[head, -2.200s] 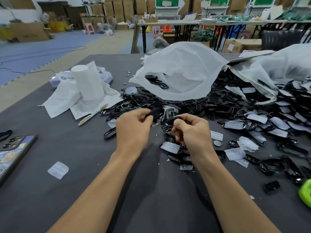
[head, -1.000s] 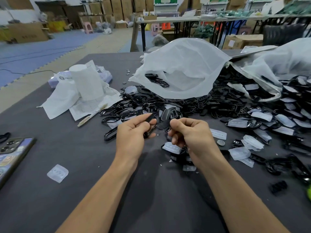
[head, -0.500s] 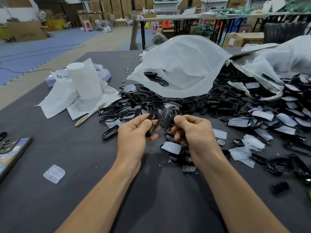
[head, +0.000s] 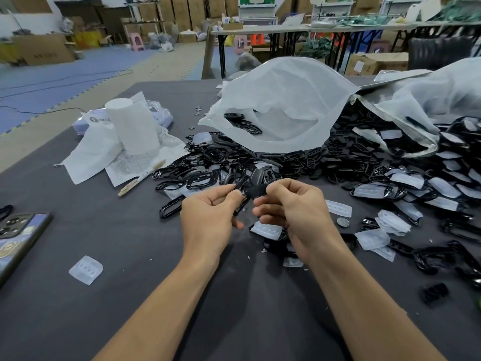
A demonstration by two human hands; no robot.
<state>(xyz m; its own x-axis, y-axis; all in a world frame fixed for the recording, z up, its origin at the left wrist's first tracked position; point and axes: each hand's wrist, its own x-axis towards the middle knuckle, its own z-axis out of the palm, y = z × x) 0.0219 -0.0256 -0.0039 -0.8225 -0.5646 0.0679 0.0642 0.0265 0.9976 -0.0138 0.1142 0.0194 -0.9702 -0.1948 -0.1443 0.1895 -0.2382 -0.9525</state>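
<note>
Item: one view, head camera, wide-angle, worn on your head. Facing: forward and down over the grey table [head: 78, 321] toward the white bag [head: 286, 100]. Range: near; your forearms fill the lower frame. Centre: black plastic piece [head: 256, 191] pinched between your left hand [head: 208, 220] and right hand [head: 299, 214], just nearer you than the bag.

Bare worktop [head: 130, 295] is left along the near edge and to the left, broken only by a clear pad [head: 86, 270] and a phone [head: 18, 235]. Straight ahead the way is barred by a heap of black parts [head: 208, 157] and a white bag [head: 286, 105]. The right is crowded with scattered pads [head: 372, 238]. The far left is taken up by a paper roll [head: 132, 126] and a pen [head: 141, 177].
</note>
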